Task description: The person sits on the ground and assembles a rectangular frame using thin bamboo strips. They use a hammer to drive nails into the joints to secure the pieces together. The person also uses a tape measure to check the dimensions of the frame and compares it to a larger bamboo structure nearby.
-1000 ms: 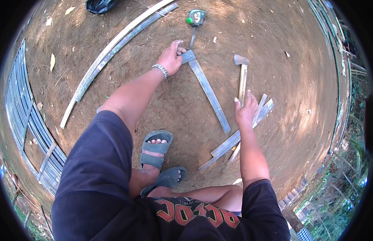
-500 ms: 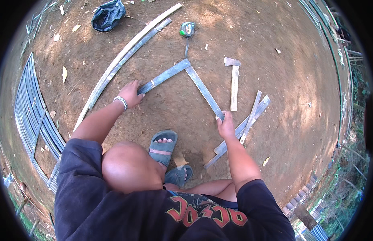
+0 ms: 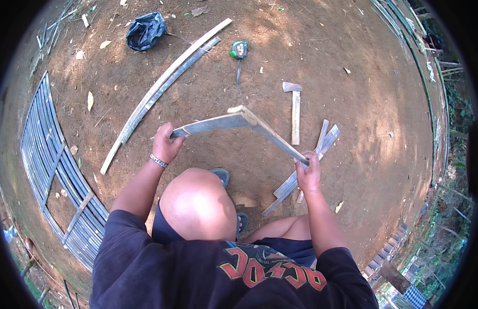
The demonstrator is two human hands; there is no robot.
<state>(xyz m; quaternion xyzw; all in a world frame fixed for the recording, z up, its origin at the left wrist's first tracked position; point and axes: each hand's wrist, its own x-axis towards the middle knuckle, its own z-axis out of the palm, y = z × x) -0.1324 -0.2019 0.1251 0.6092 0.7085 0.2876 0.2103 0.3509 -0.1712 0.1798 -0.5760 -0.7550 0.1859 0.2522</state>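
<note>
Two flat grey-brown slats, apparently split bamboo, meet at a peak in front of me and are raised off the dirt. My left hand [image 3: 168,144] is closed around the outer end of the left slat [image 3: 210,124]. The outer end of the right slat [image 3: 277,140] sits in the closed grip of my right hand [image 3: 308,174]. Whether the slats are joined at the peak or only touching I cannot tell. Beyond them a tape measure [image 3: 239,49] lies with a short length of blade out. An axe [image 3: 295,116] with a pale wooden handle rests to the right.
Crossed loose slats [image 3: 290,188] lie under and beside my right hand. Two long curved strips [image 3: 161,85] stretch across the ground at left. A bamboo lattice panel [image 3: 53,170] lies at far left. A black plastic bag [image 3: 146,31] stands open at the back.
Both hands have lifted the two slats off the ground and spread slightly wider. The peak has come nearer to me, away from the tape measure's blade. My knee has shifted right.
</note>
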